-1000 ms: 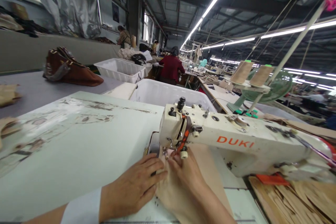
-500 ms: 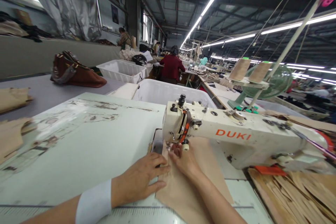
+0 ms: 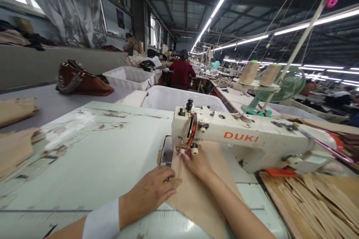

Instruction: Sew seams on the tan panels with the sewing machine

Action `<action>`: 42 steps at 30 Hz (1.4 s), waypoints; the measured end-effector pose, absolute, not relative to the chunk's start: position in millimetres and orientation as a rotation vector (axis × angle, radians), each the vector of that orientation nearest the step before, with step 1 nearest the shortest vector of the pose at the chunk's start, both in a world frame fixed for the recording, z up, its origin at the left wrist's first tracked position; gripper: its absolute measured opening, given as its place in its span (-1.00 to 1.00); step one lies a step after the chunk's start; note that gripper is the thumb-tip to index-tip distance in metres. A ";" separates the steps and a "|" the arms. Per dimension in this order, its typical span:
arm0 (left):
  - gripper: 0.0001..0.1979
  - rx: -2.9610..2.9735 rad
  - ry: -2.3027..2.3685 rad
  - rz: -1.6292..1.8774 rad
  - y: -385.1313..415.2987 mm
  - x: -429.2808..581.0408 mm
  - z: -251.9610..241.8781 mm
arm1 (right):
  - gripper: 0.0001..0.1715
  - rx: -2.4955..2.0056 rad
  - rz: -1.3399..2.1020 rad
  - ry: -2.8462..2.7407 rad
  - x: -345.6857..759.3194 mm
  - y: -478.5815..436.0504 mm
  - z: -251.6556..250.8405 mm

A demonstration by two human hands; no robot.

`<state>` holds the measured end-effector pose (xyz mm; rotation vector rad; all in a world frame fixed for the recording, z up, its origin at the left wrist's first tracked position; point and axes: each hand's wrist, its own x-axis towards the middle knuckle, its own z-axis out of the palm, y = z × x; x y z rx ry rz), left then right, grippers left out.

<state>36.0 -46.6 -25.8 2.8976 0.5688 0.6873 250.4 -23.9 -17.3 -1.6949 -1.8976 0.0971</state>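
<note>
A tan panel of fabric or leather (image 3: 200, 201) lies under the head of a white sewing machine (image 3: 213, 127) marked DUKI. My left hand (image 3: 151, 190) rests at the panel's left edge, fingers stretched forward over it. A small dark object shows by its index finger, too small to name. Over the panel reaches my right hand (image 3: 198, 164), its fingertips drawn together close to the presser foot (image 3: 177, 150). The machine head partly covers those fingertips, so what they pinch is hidden.
Tan strips lie on a board (image 3: 269, 190) at right, near an orange piece (image 3: 281, 172). A brown handbag (image 3: 84, 82) and tan pieces (image 3: 17, 149) are at left. White bins (image 3: 185, 95), thread cones (image 3: 249, 73) and a green fan stand beyond; people work further back.
My right fingers have lowered and flattened slightly beside the presser foot. My left hand stays at the panel's edge, fingers a little closer together. The camera view has shifted slightly.
</note>
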 end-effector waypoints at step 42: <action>-0.33 2.774 0.709 0.563 -5.9 30.8 -25.1 | -0.53 -1.367 -0.101 -2.349 269.1 -46.6 -32.1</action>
